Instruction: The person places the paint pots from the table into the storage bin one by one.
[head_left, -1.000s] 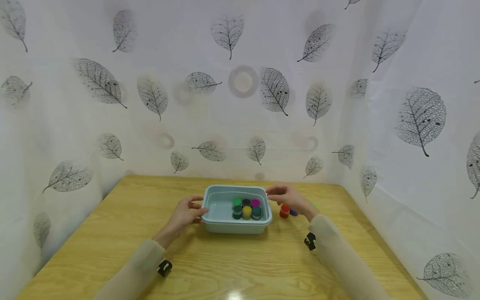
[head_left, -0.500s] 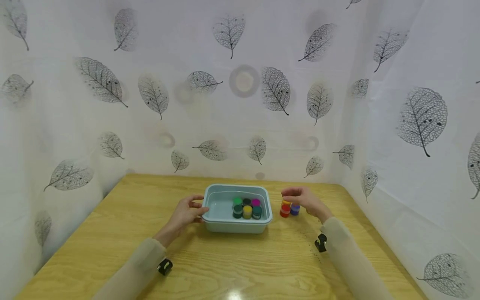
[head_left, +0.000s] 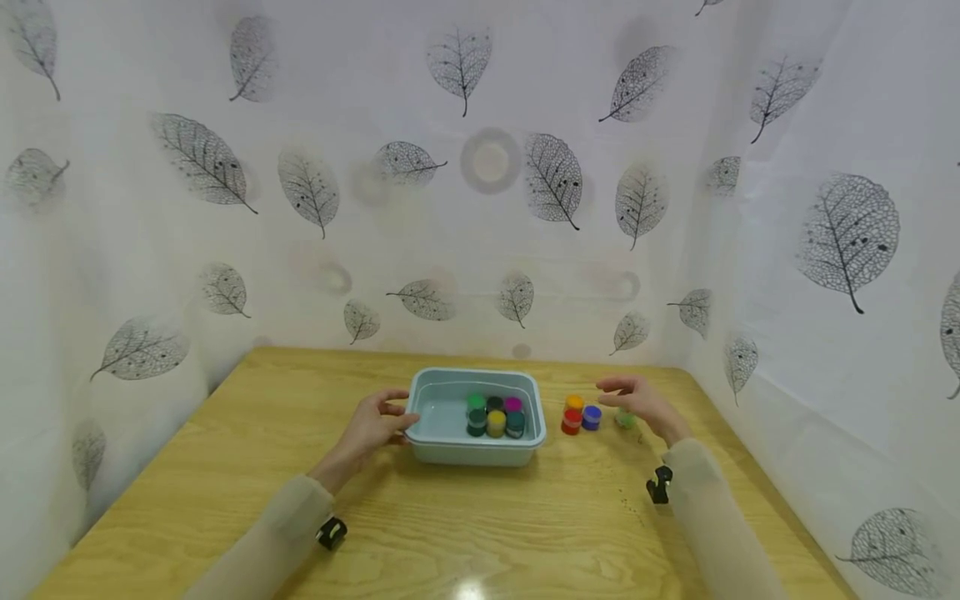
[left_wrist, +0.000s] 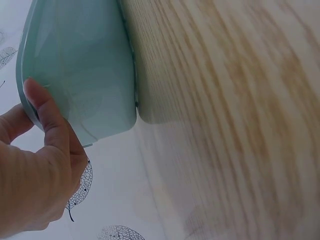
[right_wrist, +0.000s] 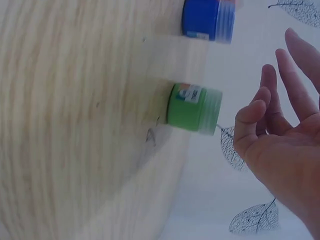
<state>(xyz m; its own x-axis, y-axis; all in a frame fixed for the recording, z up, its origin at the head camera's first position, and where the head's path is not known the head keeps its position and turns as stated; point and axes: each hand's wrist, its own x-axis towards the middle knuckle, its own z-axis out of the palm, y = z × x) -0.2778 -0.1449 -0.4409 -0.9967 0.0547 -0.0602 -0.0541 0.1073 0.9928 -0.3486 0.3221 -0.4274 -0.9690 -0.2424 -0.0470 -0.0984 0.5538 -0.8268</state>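
Observation:
My left hand (head_left: 378, 425) holds the left end of a pale blue plastic tub (head_left: 472, 455). In the left wrist view its thumb and a finger pinch the tub's rim (left_wrist: 22, 65). Several small paint jars stand together in the tub's right half, among them a yellow jar (head_left: 496, 424) and a magenta-topped jar (head_left: 513, 406). Over a green paint jar (right_wrist: 192, 108), my right hand (head_left: 643, 404) hovers with loosely bent fingers and nothing in them. The right wrist view shows a gap between hand and jar.
Right of the tub stand an orange jar (head_left: 574, 403), a red jar (head_left: 572, 422) and a blue jar (head_left: 592, 417), close together. All are on a wooden table (head_left: 480, 525). A leaf-patterned white curtain (head_left: 480, 242) closes off the back and sides.
My right hand has moved right from the tub's right rim, past the orange, red and blue jars, to above the green jar. The left hand and tub stay put.

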